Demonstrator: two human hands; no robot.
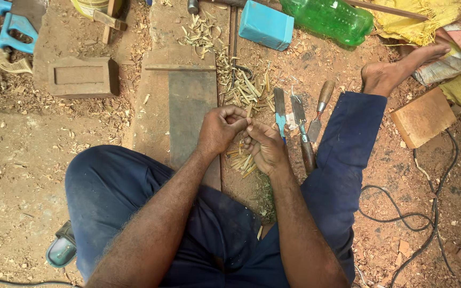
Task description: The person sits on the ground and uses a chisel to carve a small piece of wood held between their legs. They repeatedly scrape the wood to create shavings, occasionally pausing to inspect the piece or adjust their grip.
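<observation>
**Hands close on a thin wooden sliver above the plank**

Nearest the camera, dark blue trouser legs point(134, 186) frame the scene, with both forearms reaching toward 12 o'clock. The left hand point(221, 128) is curled, its grip pinched shut on a thin pale wooden sliver point(248, 111) that stands up between the 2 hands. The right hand point(265, 149) sits just beside it at 4 o'clock, fingers folded and touching the left hand's fingertips; whether its grip is clamped on the sliver cannot be told. Under the right hand lies a small bundle of pale split wooden sticks point(241, 160) on the dirt floor point(22, 160).

Beneath the left hand a long dark wooden plank point(190, 106) runs toward 12 o'clock. At 2 o'clock from the hands lie 3 wooden-handled chisels point(301, 120), side by side. Beyond the hands, a heap of pale wood shavings point(244, 85) spreads over the soil. At 10 o'clock sits a reddish clay brick point(81, 77). Farthest, at 12 o'clock, lie a light blue plastic box point(266, 25) and a green plastic bottle point(329, 18) on its side, just beside each other.
</observation>
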